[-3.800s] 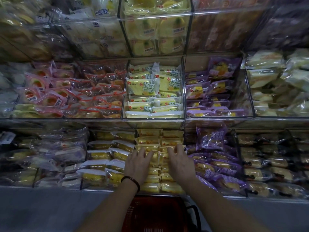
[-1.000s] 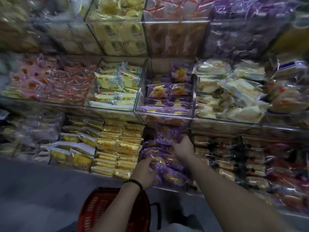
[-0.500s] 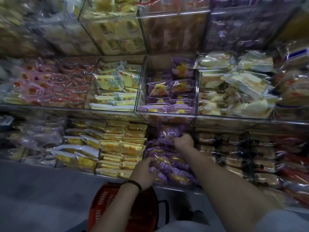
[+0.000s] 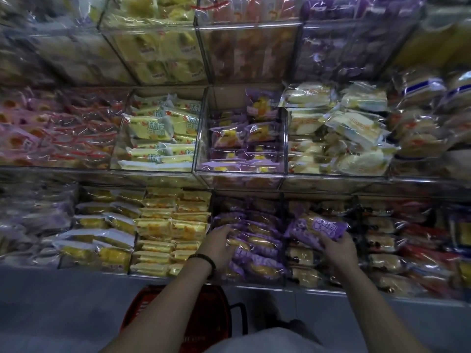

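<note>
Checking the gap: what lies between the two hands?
Head view: stacked purple packets fill the stretch between the left hand and the right hand gripping a lifted packet.

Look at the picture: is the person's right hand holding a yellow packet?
No, the right hand grips a purple packet, held up in front of the shelf.

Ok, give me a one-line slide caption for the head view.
Right hand holds a purple snack pack; left hand touches the purple packs in the bottom bin, red basket below.

The right grip [image 4: 336, 247] holds a purple packet [image 4: 318, 226] while the left grip [image 4: 220, 244] rests on the purple pile [image 4: 260, 244] beside it, above a red basket [image 4: 178, 312].
</note>
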### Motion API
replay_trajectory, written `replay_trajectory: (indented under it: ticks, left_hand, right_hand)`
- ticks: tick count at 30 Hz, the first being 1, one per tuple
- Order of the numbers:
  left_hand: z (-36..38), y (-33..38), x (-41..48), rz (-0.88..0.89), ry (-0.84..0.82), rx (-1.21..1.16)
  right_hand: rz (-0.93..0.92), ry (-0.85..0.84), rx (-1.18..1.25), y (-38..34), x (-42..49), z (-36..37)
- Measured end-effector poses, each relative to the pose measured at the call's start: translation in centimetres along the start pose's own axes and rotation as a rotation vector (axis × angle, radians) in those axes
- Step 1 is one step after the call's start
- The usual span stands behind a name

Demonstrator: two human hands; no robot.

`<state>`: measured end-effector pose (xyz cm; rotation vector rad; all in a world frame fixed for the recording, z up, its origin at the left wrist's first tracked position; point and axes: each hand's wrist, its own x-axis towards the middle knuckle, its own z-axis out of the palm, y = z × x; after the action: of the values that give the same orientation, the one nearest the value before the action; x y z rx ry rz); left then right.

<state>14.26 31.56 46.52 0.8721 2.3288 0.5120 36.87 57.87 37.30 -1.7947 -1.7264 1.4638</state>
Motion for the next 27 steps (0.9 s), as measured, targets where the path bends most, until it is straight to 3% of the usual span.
replay_trajectory:
  ticks: [6,9,11,14,17,19,21,27]
  left_hand:
    - [-0.4,-0.2,1.8,-0.010,-0.054,0.114]
    - [-0.7,-0.2,2.8,-0.017,-0.080,0.164]
    - [-0.8,-0.2,3.7,-0.003,-0.084,0.192]
    - [-1.0,-0.2,5.0,0.020,-0.090,0.220]
    - [-1.1,-0.1,6.1,0.029,-0.107,0.246]
    - [-0.9,0.0,6.8,0.024,-0.153,0.297]
    - [-0.4,-0.2,7.6,0.017,-0.194,0.392]
    - [1.2,-0.5,8.7,-0.033,-0.249,0.574]
  right_hand:
    - [0.077,0.138,0.037,-3.9,-4.5,-1.0]
    - [0.069,0.220,-0.096,-6.3,-6.5,-0.8]
    - [-0.023,0.265,-0.233,-7.6,-7.9,-0.3]
    - [-0.313,0.335,-0.358,-8.9,-8.6,0.8]
    - [-0.663,0.086,-0.458,-10.6,-8.8,3.3]
    - [-0.677,-0.198,-0.547,-11.6,-9.1,6.0]
    - [-0.621,-0.373,-0.627,-12.3,-9.2,8.9]
    - [-0.687,-0.556,-1.054,-11.8,-8.3,14.2]
